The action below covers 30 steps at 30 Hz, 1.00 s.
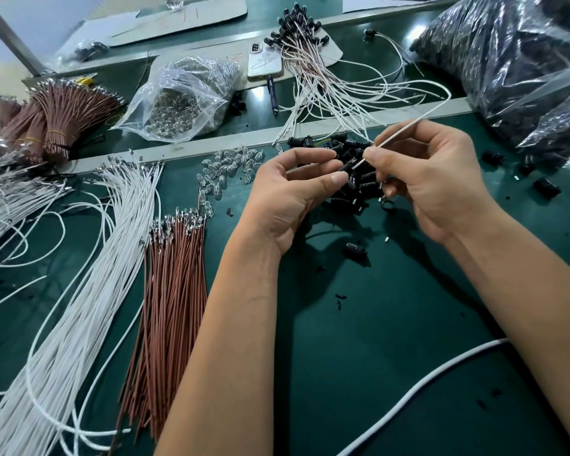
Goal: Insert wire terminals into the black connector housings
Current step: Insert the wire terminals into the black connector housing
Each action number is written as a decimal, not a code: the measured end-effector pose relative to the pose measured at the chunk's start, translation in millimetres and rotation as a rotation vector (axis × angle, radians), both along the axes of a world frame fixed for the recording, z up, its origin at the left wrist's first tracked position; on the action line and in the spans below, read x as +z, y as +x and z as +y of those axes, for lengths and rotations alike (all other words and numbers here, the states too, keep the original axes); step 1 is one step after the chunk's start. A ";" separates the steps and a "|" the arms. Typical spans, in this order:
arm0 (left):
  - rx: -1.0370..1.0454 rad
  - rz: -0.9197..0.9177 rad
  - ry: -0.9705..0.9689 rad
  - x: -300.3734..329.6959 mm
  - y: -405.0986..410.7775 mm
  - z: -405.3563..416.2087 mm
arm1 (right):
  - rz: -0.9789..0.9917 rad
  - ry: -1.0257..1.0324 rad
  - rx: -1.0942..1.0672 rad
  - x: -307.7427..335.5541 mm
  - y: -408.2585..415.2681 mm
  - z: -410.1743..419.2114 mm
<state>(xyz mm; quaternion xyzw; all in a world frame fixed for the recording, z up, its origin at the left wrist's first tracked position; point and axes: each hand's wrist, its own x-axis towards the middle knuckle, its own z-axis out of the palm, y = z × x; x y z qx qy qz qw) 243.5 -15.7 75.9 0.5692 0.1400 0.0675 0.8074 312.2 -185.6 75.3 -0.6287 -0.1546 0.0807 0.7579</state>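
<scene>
Crowding the housing pile point(352, 179): bulbs point(231, 166), wire bundles point(175, 291).

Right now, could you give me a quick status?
Left hand holds black housing. Right hand pinches white wire, tip at housing. Nothing blocking.

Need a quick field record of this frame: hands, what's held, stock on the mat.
left hand: pinches a black connector housing between thumb and fingers
right hand: pinches a white wire, its tip at the housing
seating: cannot tell whether the terminal is in
housing pile: loose black housings under the hands
white wires: long bundle, left on the mat
brown wires: bundle beside the white ones
finished pieces: wired housings, far side
surface: green mat
</scene>
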 end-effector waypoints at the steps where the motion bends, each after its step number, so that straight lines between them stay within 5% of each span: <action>1: 0.000 -0.004 0.002 0.1 0.1 -0.5 | -0.003 -0.005 -0.014 -0.5 0.2 0.2; 14: -0.048 0.011 0.095 -2.2 -1.7 -2.1 | 0.190 -0.026 0.127 4.7 -1.8 0.0; 30: -0.095 -0.118 0.297 3.2 -3.9 -4.9 | 0.086 -0.077 0.270 15.2 5.8 -16.0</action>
